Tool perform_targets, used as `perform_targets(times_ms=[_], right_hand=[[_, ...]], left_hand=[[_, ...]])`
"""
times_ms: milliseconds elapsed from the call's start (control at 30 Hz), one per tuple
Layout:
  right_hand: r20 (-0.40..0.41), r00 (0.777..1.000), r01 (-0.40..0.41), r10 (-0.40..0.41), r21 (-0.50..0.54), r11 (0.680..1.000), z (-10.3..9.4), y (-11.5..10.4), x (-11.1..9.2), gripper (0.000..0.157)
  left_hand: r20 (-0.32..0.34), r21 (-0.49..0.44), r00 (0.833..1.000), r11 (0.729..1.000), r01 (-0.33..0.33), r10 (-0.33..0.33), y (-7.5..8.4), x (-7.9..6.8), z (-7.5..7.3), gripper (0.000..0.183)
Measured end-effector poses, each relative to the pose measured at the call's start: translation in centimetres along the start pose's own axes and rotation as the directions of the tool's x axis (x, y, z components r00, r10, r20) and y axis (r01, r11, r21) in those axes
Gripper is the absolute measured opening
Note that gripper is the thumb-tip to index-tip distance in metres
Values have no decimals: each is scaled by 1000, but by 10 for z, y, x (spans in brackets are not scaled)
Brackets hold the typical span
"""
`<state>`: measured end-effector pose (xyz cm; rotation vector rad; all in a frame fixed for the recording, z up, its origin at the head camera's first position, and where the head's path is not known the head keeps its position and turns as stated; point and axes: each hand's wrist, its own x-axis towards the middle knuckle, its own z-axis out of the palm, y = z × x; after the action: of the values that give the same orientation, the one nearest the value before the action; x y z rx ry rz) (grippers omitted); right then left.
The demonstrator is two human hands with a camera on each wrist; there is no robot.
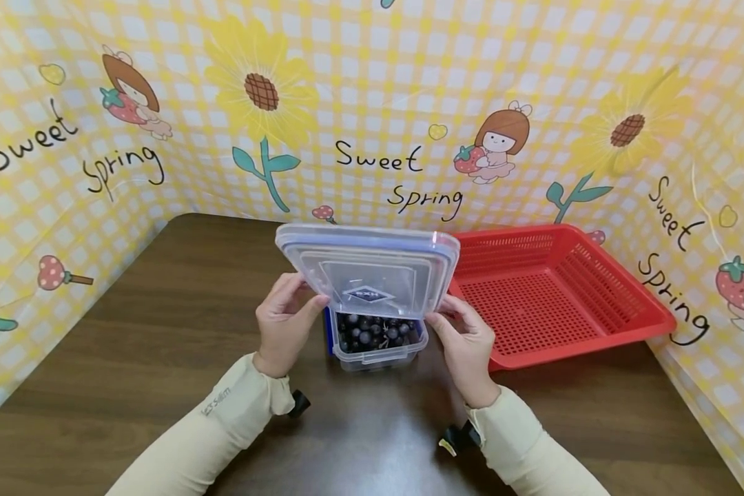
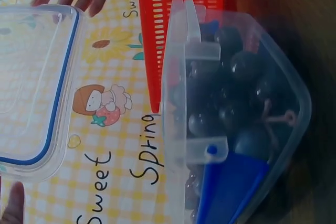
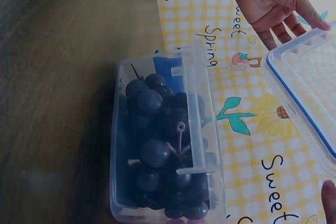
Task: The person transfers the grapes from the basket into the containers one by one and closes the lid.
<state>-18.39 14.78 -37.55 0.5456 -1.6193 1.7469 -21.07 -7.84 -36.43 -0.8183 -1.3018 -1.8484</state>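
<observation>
A clear plastic lid [image 1: 378,265] with a blue seal is held tilted above a clear food container [image 1: 381,359]. Dark grapes [image 1: 372,332] with bits of stem fill the container, which stands on the table. My left hand [image 1: 283,324] pinches the lid's left edge between thumb and fingers. At the opposite edge, my right hand [image 1: 466,341] grips it the same way. Both wrist views show the grapes [image 3: 152,153] through the container's wall, with the lid [image 2: 34,87] apart from it. A blue clip [image 2: 233,187] hangs on the container's side.
A red plastic basket [image 1: 595,348] with slotted walls stands right of the container, close to my right hand. The brown wooden table [image 1: 180,310] runs back to a yellow checked cloth [image 1: 372,89] that walls in the back and sides.
</observation>
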Motion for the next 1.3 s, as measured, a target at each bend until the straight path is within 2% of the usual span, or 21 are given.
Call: perform_targets(times_ms=[100, 167, 333, 433, 533, 633, 767, 900, 1067, 1233, 1300], right_hand=[[-30, 999, -12, 12, -2, 1000, 0, 1, -2, 27], [-39, 999, -23, 23, -9, 1000, 0, 2, -3, 27], [-3, 997, -71, 71, -25, 997, 1, 3, -4, 29], [16, 994, -109, 110, -66, 992, 1, 3, -4, 33], [14, 990, -139, 141, -126, 982, 2, 3, -4, 31], [7, 987, -156, 160, -181, 971, 3, 5, -5, 29], [16, 981, -184, 192, -224, 957, 4, 6, -6, 30], [38, 963, -252, 267, -233, 939, 4, 7, -6, 33], [55, 936, -329, 349, -222, 918, 4, 6, -4, 38], [129, 927, -306, 352, -279, 910, 4, 4, -2, 56], [159, 920, -300, 358, -301, 905, 4, 5, -1, 62]], left_hand=[[-24, -3, 1000, 1000, 5, -5, -3, -3, 1, 32], [-39, 32, 999, 999, 15, -14, -4, -4, 2, 32], [-100, 131, 993, 989, 70, -57, -4, -6, 2, 35], [-124, 208, 987, 970, 126, -102, -5, -7, 0, 50], [-120, 283, 982, 943, 174, -145, -5, -8, -2, 62], [-108, 348, 976, 912, 216, -190, -6, -8, -5, 51], [-95, 437, 958, 853, 286, -272, -6, -6, -8, 31], [-90, 481, 936, 808, 340, -341, -5, -5, -10, 30], [-47, 485, 919, 795, 363, -392, -5, -4, -13, 35], [8, 498, 895, 778, 382, -445, -6, -4, -16, 42], [30, 509, 878, 764, 398, -477, -7, -5, -17, 46]])
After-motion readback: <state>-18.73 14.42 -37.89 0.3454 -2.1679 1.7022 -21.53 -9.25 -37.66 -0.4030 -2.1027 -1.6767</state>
